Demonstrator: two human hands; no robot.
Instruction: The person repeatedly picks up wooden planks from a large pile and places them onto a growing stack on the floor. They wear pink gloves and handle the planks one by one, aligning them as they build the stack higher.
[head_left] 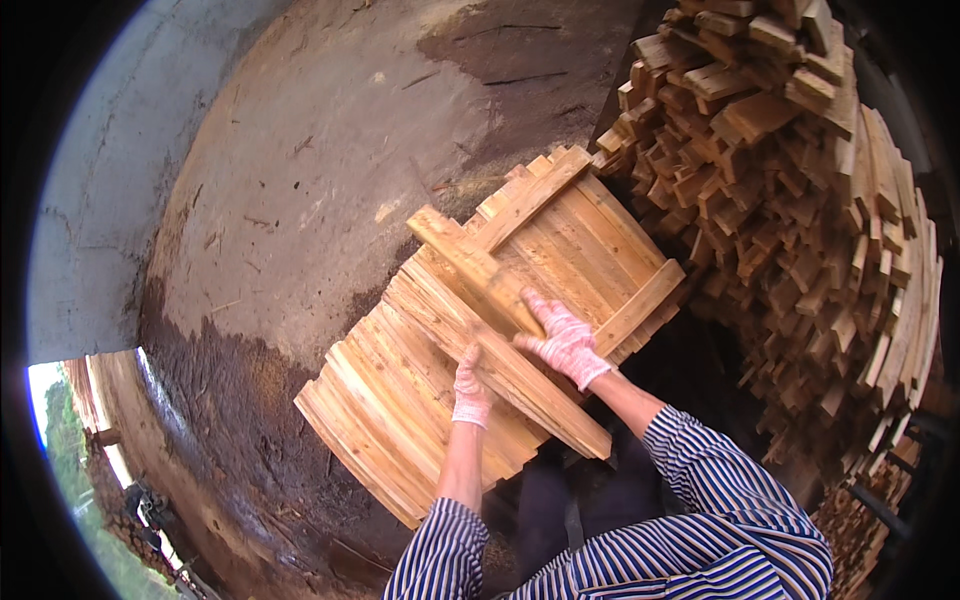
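Both my hands wear pale pink-and-white gloves and work over a layer of light wooden boards. My right hand [566, 342] has its thumb and fingers spread about the near end of a short wooden board [462, 252], which lies slanting across the others. To its left, my left hand [471, 390] is against the side of a long bundle of thin wooden slats [500, 365]; its fingers are partly hidden by the slats. Beneath are boards laid side by side [385, 375], and a panel of boards with crosspieces [590, 235] sits beyond on the right.
A tall heap of stacked wooden offcuts [760, 190] rises at the right. Dirt-stained ground [300, 190] with scattered splinters stretches to the far left, beside a grey concrete wall [110, 190]. My legs [590, 500] stand close to the boards.
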